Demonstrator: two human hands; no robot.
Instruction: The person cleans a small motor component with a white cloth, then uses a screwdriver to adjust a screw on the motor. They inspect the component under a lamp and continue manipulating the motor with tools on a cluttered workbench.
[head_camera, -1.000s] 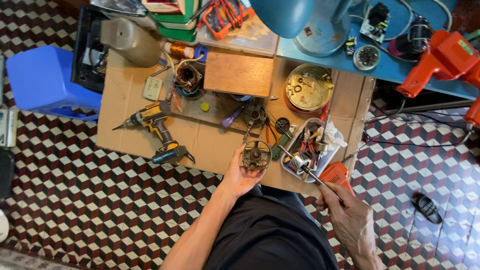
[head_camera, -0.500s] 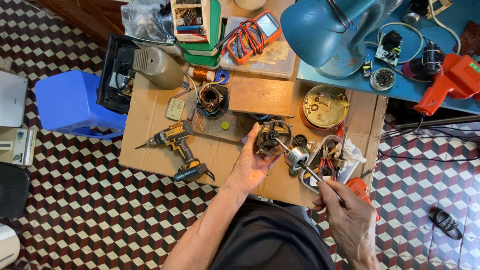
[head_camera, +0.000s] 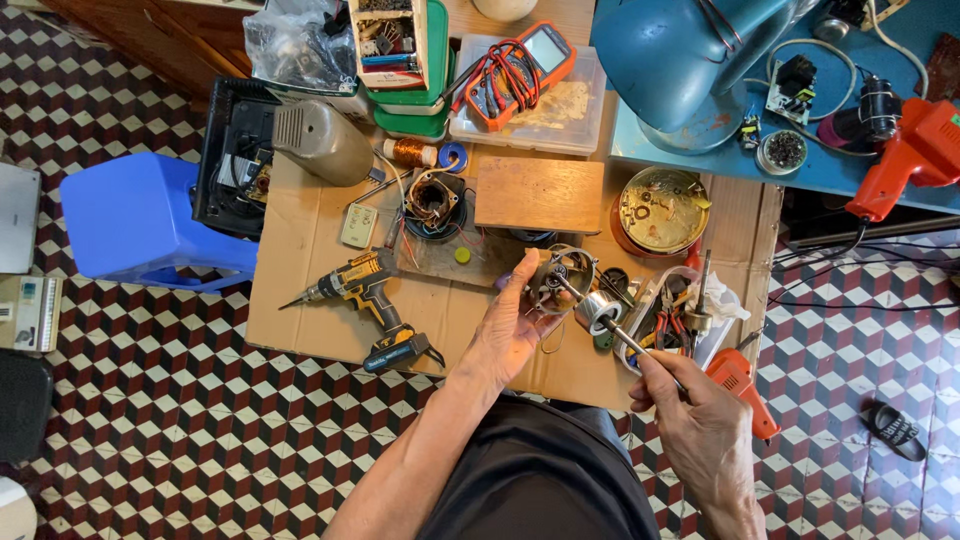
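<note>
— Metal motor part (head_camera: 562, 280), round and wound with wire: is the left hand (head_camera: 512, 335) gripping it?
— Yes, fingers curled around its near edge, holding it up just above the cardboard-covered worktop (head_camera: 300, 250).
— And the right hand (head_camera: 700, 430)?
— Closed around a thin tool (head_camera: 625, 338), its tip touching the motor part.
— What lies around them?
— A tray of pliers (head_camera: 670, 320) just right of the tool, a yellow cordless drill (head_camera: 365, 300) to the left, a wooden block (head_camera: 538, 194) beyond.

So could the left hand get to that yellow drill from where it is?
Probably not right away: the left hand already holds a round metal part, though the yellow drill lies unblocked on the cardboard beside it.
</note>
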